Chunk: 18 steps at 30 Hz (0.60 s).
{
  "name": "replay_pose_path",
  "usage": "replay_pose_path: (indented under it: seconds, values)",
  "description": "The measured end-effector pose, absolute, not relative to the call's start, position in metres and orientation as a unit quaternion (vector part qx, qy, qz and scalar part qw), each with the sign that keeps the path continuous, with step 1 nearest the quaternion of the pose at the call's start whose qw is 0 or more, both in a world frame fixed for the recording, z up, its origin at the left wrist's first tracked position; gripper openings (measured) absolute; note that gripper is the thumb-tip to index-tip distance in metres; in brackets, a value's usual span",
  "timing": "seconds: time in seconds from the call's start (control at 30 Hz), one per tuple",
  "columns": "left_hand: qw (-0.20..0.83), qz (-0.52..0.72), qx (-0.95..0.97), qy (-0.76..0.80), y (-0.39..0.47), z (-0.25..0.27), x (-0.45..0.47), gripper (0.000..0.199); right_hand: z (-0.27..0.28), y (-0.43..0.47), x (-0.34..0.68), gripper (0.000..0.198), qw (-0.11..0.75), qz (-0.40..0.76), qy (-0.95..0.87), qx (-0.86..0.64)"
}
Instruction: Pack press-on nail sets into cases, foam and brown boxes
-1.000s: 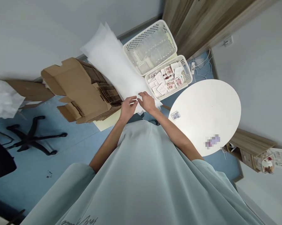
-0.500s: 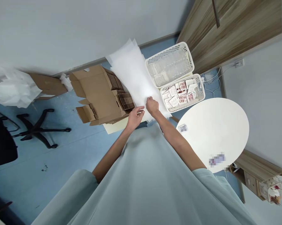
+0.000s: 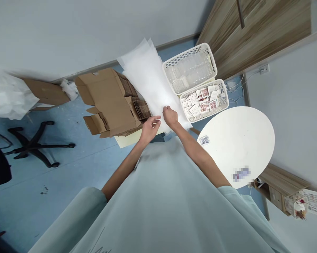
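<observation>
A stack of thin, translucent white sheets [image 3: 145, 72] lies in front of me, its near end by my hands. My left hand [image 3: 150, 128] is at the near left edge of the stack, beside the folded cardboard boxes [image 3: 109, 100]. Its fingers are stretched out and apart, with nothing seen in them. Over the near part of the sheets, my right hand [image 3: 170, 116] is closed, fingers curled in. Whatever it may pinch is hidden or too small to make out.
Right of the sheets stand a white basket [image 3: 213, 72] of clear plastic cases and another basket [image 3: 225, 95] with small printed packs. A round white table [image 3: 242, 140] carries a small clear pack. At left are an office chair [image 3: 34, 144] and a white plastic bag [image 3: 9, 95].
The view has shifted slightly, so the room sits a little higher and further left. Both hands keep nearly the same place over the sheets, with the right still closed.
</observation>
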<state>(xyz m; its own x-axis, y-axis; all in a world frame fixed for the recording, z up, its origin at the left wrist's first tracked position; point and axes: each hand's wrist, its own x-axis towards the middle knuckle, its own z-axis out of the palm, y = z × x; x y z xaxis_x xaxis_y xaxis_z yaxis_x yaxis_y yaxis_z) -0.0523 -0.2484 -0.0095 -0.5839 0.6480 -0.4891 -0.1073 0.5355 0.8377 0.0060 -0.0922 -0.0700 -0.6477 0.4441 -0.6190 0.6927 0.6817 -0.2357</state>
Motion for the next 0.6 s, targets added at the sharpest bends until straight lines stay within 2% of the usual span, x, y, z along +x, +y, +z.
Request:
replay_pose_path:
  seconds: [0.2,0.37,0.5,0.6]
  values:
    - [0.41,0.473,0.189,0.757,-0.245,-0.009,-0.051,0.03,-0.035,-0.093,0.016,0.028,0.217,-0.26,0.874,0.348]
    - [0.37,0.512,0.169,0.756,-0.244,-0.012,-0.044,0.036,-0.004,-0.097,0.037,0.021,0.093,-0.307,0.869,0.376]
    - [0.353,0.545,0.11,0.752,-0.238,-0.009,-0.035,0.057,0.018,-0.096,0.065,0.011,-0.014,-0.38,0.838,0.391]
    - [0.369,0.581,0.07,0.722,-0.228,0.001,-0.022,0.065,0.033,-0.097,0.093,0.013,-0.102,-0.443,0.791,0.411]
